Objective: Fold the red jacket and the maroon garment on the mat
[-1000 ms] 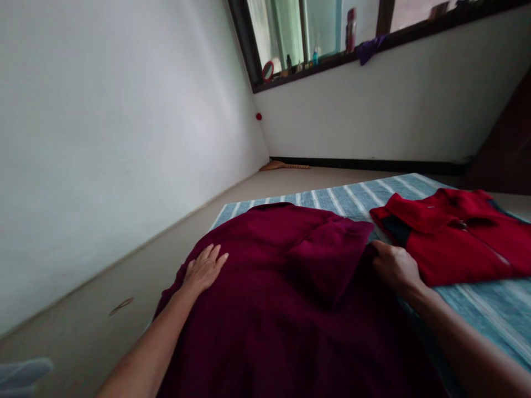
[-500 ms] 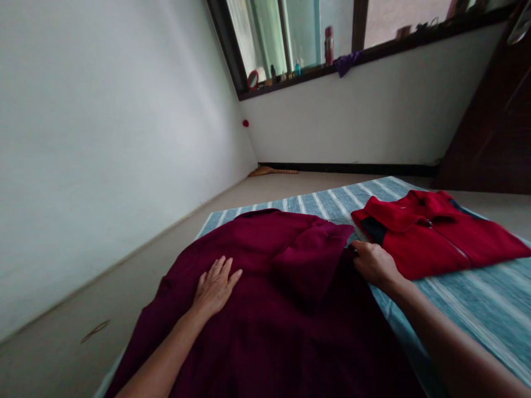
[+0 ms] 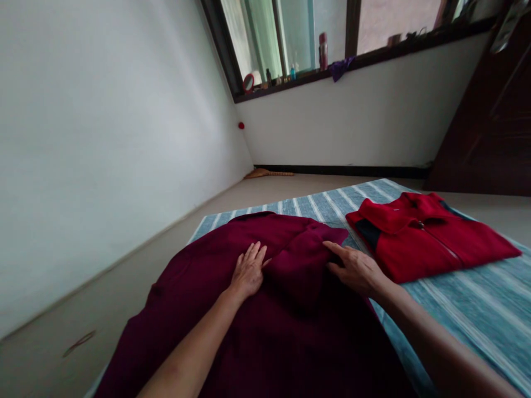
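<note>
evidently we had the maroon garment (image 3: pixel 290 331) laid out at six o'clock, close in front of us on the blue striped sheet (image 3: pixel 464 304), where both our arms could reach across it. our left hand (image 3: pixel 249 271) was spread and held nothing; it lay palm down on the cloth, probably to press it flat and stop it sliding. our right hand (image 3: pixel 357 271) was loosely unfolded too, forefinger stretched over the edge of a raised flap (image 3: pixel 296 273) and thumb apart from it, perhaps to guide that edge; we saw no cloth pinched there. the red garment (image 3: pixel 431 243), folded with its zip showing, lay between three and four o'clock, just beside the maroon one, a spot that seemed chosen to leave our working side free. as for looks, the maroon garment was plain and deep in colour, brighter toward twelve and nearly black toward six; its cloth seemed soft and fairly thick, shallowly creased. its far edge curved, its left border ran unevenly toward seven o'clock, and the flap tapered to a tip aimed at two.
</note>
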Motion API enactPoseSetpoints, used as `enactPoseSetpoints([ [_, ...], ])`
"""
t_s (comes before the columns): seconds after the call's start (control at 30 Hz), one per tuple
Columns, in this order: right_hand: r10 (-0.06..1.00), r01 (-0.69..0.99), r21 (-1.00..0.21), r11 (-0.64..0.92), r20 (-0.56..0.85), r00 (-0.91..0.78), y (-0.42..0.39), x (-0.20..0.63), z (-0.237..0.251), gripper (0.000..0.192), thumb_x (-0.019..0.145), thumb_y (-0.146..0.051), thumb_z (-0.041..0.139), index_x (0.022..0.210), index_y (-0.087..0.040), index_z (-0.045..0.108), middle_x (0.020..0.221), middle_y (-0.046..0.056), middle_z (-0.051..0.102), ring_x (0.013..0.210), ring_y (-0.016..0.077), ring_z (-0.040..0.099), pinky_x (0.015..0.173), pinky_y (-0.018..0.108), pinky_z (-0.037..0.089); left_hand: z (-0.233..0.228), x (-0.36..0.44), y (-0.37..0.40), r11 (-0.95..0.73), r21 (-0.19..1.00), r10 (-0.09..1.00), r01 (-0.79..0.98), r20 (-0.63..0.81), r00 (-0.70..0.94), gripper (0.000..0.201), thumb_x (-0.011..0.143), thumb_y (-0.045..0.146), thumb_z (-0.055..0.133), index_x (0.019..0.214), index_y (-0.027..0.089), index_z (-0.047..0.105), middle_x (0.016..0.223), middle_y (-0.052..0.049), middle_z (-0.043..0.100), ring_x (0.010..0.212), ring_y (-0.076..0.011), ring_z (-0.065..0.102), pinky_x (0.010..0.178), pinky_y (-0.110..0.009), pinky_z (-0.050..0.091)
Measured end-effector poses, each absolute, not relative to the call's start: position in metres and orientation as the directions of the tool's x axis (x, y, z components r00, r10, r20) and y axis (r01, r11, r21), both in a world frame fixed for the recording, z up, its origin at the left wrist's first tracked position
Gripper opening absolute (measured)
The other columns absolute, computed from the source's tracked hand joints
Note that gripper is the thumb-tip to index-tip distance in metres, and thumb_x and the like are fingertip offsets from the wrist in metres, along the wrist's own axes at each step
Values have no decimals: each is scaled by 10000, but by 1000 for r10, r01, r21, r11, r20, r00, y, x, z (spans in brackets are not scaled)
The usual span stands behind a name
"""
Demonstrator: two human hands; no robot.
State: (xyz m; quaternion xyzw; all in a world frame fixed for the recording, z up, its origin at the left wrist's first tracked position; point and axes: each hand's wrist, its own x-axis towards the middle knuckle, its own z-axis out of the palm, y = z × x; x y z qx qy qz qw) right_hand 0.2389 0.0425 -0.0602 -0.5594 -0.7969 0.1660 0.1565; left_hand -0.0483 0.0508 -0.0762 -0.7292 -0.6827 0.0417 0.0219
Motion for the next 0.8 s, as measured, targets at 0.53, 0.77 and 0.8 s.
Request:
enactPoseSetpoints([
  [0.53, 769, 735, -649, -193, 365, 525, 54, 352, -4, 715, 875, -382, 411, 1459, -111, 100, 1439, 261, 246, 1303, 398, 299, 954, 494, 348, -71, -26, 60, -5, -117, 1000, 993, 23, 8, 509, 938, 444, 318, 1322, 130, 433, 1450, -153, 351, 1353, -272, 269, 1075, -504, 206],
  [0.77, 665, 708, -690, -153, 458, 590, 50, 377, -10, 749, 850, -348, 419, 1444, -39, 83, 1398, 248, 326, 1273, 352, 359, 945, 413, 361, -69, 40, 88, -241, 16, 970, 970, 47, 240, 413, 936, 368, 371, 1287, 163, 444, 1446, -121, 364, 1361, -231, 253, 1096, -383, 218],
  [0.8, 663, 763, -634, -123, 520, 539, 50, 383, -9, 738, 867, -331, 378, 1447, -38, 30, 1415, 244, 289, 1280, 342, 345, 935, 416, 365, -70, 50, 95, -267, 33, 963, 963, 38, 266, 409, 938, 365, 369, 1289, 167, 440, 1447, -112, 365, 1361, -218, 251, 1094, -358, 224],
])
